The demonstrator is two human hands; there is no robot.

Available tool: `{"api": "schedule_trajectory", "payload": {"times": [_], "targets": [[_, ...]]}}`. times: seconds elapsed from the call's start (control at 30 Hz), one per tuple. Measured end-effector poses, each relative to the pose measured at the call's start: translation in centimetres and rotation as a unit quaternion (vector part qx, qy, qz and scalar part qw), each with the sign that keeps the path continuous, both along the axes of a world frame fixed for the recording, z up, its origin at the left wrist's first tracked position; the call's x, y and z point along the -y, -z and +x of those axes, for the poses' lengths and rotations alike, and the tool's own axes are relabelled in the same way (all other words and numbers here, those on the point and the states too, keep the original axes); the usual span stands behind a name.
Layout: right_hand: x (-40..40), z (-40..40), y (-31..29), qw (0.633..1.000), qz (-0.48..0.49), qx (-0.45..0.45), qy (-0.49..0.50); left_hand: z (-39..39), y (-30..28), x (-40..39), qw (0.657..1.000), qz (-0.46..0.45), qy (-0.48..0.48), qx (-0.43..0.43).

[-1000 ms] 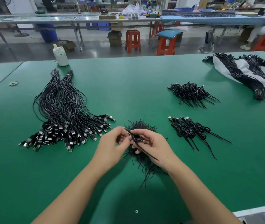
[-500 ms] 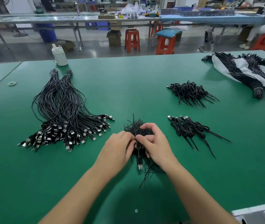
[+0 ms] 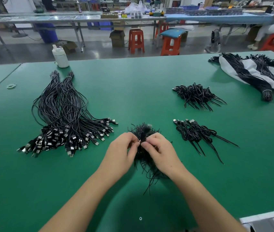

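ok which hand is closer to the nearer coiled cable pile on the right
Right. The right hand sits just left of the coiled cable pile, bare mat between them. The left hand is farther left, across the small bundle both hands pinch.

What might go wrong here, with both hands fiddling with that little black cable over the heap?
The left hand and right hand pinch the small black cable only at the fingertips, so it may slip and spring loose. The heap of loose black strands lies right beneath, so a strand might snag and get dragged along. A dropped cable would likely be hard to spot there, black on black.
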State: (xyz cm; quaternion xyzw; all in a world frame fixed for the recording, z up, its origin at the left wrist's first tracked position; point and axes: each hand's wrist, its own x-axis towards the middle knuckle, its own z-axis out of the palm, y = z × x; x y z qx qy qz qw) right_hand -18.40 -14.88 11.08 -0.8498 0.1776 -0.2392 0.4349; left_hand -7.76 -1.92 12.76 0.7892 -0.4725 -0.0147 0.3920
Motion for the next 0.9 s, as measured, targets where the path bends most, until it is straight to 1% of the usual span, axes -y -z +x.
{"api": "schedule_trajectory", "payload": {"times": [0.07, 0.1, 0.13, 0.17, 0.23, 0.33, 0.43, 0.53, 0.57, 0.67, 0.7, 0.77, 0.83, 0.9], "targets": [[0.0, 0.0, -0.2, 0.999, -0.025, -0.023, -0.004, -0.2, 0.5, 0.2, 0.996, -0.002, 0.008, 0.092], [0.1, 0.1, -0.2, 0.999, -0.016, -0.044, -0.010, -0.2, 0.9, 0.3, 0.989, -0.003, 0.015, 0.148], [0.2, 0.0, -0.1, 0.998, 0.022, -0.064, -0.017, -0.1, 1.3, 0.3, 0.979, -0.006, 0.026, 0.201], [0.3, -0.1, -0.1, 0.993, 0.082, -0.077, -0.027, 0.0, 1.7, 0.4, 0.969, -0.011, 0.042, 0.242], [0.5, -0.2, -0.1, 0.978, 0.185, -0.084, -0.049, 0.3, 2.3, 0.4, 0.954, -0.023, 0.071, 0.289], [0.7, -0.3, 0.1, 0.966, 0.242, -0.070, -0.061, 0.8, 2.9, 0.5, 0.944, -0.042, 0.085, 0.315], [0.8, 0.1, 0.3, 0.964, 0.252, -0.073, -0.044, 1.1, 3.4, 1.1, 0.946, -0.054, 0.072, 0.312], [1.4, 0.3, 0.2, 0.951, 0.297, -0.079, -0.041, 1.8, 4.1, 1.9, 0.953, -0.054, 0.057, 0.294], [1.8, 0.3, 0.2, 0.952, 0.291, -0.089, -0.031, 2.2, 4.4, 2.0, 0.960, -0.049, 0.045, 0.273], [4.2, 0.2, 0.5, 0.968, 0.198, -0.147, 0.038, 4.7, 6.1, 1.6, 0.983, 0.003, -0.037, 0.181], [5.3, 0.2, 0.7, 0.969, 0.170, -0.166, 0.062, 5.8, 6.9, 1.1, 0.984, 0.032, -0.065, 0.160], [7.9, -0.1, 1.2, 0.966, 0.088, -0.213, 0.115, 7.9, 8.6, -0.5, 0.979, 0.089, -0.102, 0.150], [10.8, -0.6, 1.8, 0.948, -0.021, -0.262, 0.180, 9.3, 10.2, -2.3, 0.972, 0.124, -0.123, 0.159], [13.6, -1.0, 2.2, 0.920, -0.086, -0.300, 0.239, 10.1, 11.3, -3.4, 0.968, 0.134, -0.151, 0.149]]}}
